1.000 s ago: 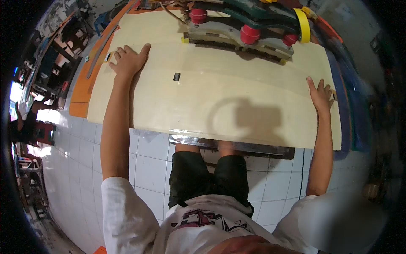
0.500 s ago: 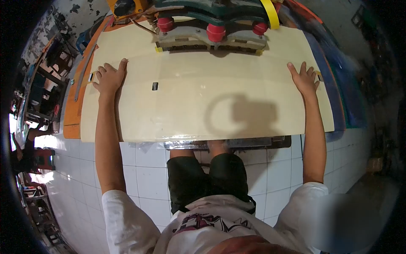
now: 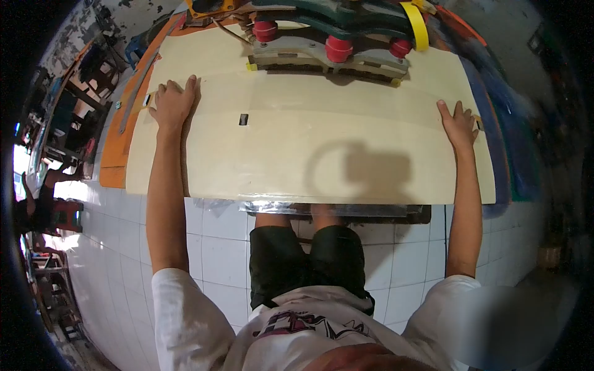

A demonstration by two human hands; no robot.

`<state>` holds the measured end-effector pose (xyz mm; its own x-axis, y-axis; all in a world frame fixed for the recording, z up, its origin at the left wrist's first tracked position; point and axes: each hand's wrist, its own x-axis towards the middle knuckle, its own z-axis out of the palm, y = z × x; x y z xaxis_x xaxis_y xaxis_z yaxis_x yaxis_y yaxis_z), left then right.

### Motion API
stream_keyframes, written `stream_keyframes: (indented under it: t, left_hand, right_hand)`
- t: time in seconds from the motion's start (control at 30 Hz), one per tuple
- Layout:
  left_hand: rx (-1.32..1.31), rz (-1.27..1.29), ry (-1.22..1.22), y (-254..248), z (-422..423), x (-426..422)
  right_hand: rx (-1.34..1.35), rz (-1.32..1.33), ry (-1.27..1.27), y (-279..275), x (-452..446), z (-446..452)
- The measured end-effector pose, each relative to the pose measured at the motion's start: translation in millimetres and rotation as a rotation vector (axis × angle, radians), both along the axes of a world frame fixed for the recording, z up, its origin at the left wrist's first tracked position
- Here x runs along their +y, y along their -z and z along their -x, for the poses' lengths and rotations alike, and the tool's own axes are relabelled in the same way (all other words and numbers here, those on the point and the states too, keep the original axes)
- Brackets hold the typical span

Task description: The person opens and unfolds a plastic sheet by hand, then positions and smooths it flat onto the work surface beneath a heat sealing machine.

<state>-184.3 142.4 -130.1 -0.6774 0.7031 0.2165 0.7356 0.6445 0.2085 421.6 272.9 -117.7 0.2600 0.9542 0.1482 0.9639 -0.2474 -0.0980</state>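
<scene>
A broad cream-coloured sheet covers the table before me, with a small dark rectangle on its left half. My left hand lies on the sheet's left part, palm down, fingers spread. Beside it is a small black-and-white mark. Near the sheet's right edge, my right hand rests flat with its fingers apart. A small dark mark sits just right of its fingers. Neither hand grips anything. Beyond the hands, a dark green machine head with red knobs hangs over the sheet's far side.
A clear plastic strip shows under the sheet's near edge. Orange board borders the left, with a metal strip on it; blue material lies right. A yellow ring hangs on the machine. Another person sits far left.
The whole view has turned slightly clockwise, so the machine and sheet appear farther right. Both hands stay flat at about the same places on the sheet.
</scene>
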Motion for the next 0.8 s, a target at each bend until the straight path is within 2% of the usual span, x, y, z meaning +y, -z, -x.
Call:
stream_keyframes:
  t: [0.07,0.1,0.17,0.2,0.23,0.27,0.3,0.47,0.6,0.67,0.8]
  left_hand:
    - [-0.04,-0.26,0.047,-2,9,-4]
    - [-0.037,-0.261,0.039,-2,13,-8]
    - [-0.031,-0.497,0.032,-17,2,-22]
    - [-0.028,-0.498,0.028,-17,7,-23]
    - [-0.113,-0.621,0.018,-15,13,-23]
    - [-0.2,-0.743,0.009,-14,19,-24]
    - [-0.199,-0.744,0.006,-12,24,-24]
    - [-0.385,-1.08,0.053,6,59,-20]
    - [-0.577,-1.229,0.023,-4,55,-28]
    - [-0.473,-1.266,-0.066,-12,44,-30]
    - [-0.37,-1.252,-0.068,-18,34,-34]
  right_hand:
    - [0.028,-0.175,-0.037,-4,-4,2]
    - [0.031,-0.176,-0.045,-4,-5,-2]
    - [0.502,-0.49,-0.139,-7,-9,-10]
    - [0.515,-0.519,-0.107,-9,-10,-14]
    - [0.529,-0.548,-0.074,-17,-16,-13]
    - [0.506,-0.646,-0.067,-13,-11,-26]
    - [0.483,-0.745,-0.059,-12,-9,-32]
    - [0.465,-0.926,-0.018,-14,-8,-52]
    - [0.545,-0.935,0.031,-17,-13,-53]
    - [0.58,-0.894,0.1,-19,-15,-54]
    - [0.624,-0.929,0.102,-19,-17,-53]
